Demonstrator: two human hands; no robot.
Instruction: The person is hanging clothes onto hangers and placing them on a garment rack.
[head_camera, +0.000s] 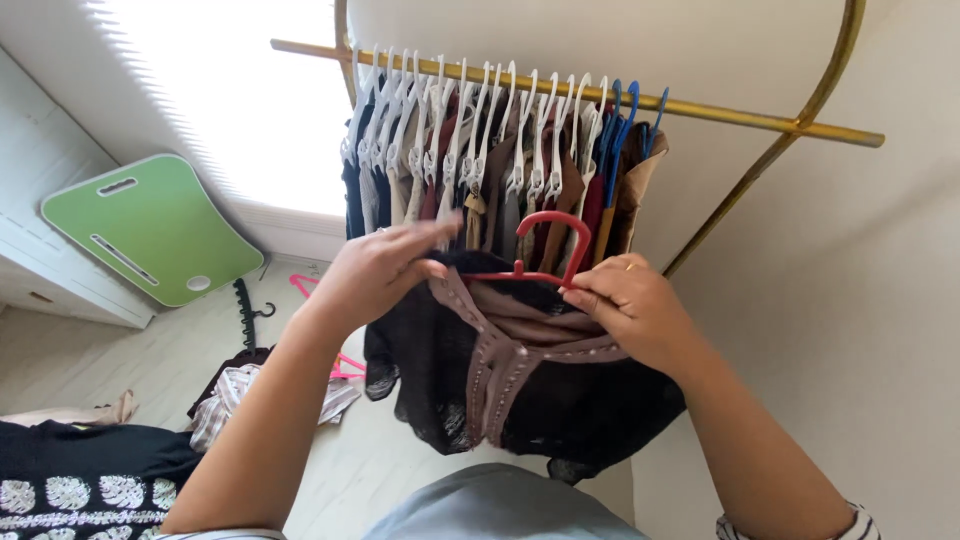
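While both hands work at the collar of the black top (560, 400), the garment hangs in front of the person's chest, below the red hanger (553, 245) that is threaded into it. The left hand (375, 270) lies half-open with flat fingers over the left shoulder of the top, thumb pressed at the hanger's arm; the right hand (630, 305) is pinched closed on the beaded taupe neckline (500, 345) at the hanger's right end. To seat it well, each shoulder seam should probably sit evenly over a hanger arm, the neckline centred under the hook, so the loose fabric does not slide off one side. Left of the hanger, on the floor, lie a striped garment (235, 395), a pink hanger (345, 362) and a black hanger (245, 310), with a green lap tray (150, 225) leaning against a white cabinet (40, 190). Beyond the hanger, the gold rail (740, 115) carries a tight row of white hangers (470, 120) and a few blue hangers (625, 125) to their right.
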